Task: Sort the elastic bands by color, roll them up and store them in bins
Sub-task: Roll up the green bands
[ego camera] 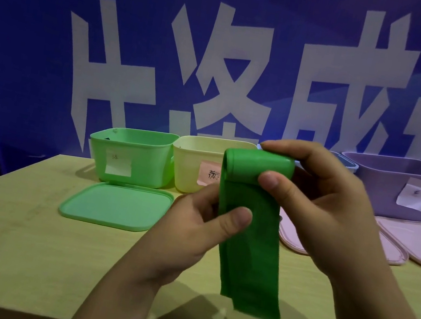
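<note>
A green elastic band (pixel 250 245) hangs in the air above the table, its top end wound into a roll. My right hand (pixel 324 207) grips that roll between fingers and thumb. My left hand (pixel 201 222) pinches the band's flat part just below the roll with thumb on the front. The loose tail hangs down toward the table. At the back left stands a green bin (pixel 131 156) with a white label, its lid off. A pale yellow bin (pixel 197 162) with a pink label stands to its right.
A green lid (pixel 117 204) lies flat in front of the green bin. A purple bin (pixel 406 188) stands at the back right, a blue bin's rim (pixel 346 162) beside it. Pink lids (pixel 414 243) lie before them. The wooden table (pixel 7 236) ends near me; a blue banner hangs behind.
</note>
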`<state>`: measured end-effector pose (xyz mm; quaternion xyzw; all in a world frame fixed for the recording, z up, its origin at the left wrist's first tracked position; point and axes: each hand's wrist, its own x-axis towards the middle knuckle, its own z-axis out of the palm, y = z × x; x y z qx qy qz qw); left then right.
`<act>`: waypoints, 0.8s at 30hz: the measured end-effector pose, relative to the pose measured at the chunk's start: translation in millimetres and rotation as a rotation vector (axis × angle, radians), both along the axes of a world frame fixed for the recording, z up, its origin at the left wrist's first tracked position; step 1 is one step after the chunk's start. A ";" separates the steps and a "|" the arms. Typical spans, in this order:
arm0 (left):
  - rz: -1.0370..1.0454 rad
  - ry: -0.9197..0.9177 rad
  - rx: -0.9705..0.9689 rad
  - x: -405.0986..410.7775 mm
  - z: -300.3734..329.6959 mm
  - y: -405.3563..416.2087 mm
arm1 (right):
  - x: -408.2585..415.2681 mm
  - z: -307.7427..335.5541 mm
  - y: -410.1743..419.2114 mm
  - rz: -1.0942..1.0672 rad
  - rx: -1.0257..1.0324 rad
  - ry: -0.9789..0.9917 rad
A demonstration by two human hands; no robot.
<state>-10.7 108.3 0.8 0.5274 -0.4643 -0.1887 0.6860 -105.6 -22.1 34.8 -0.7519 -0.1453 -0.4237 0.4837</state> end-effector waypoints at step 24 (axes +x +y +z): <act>0.241 -0.007 -0.012 -23.9 -4.9 1.2 | 20.3 -35.4 7.2 -0.258 -0.176 -0.213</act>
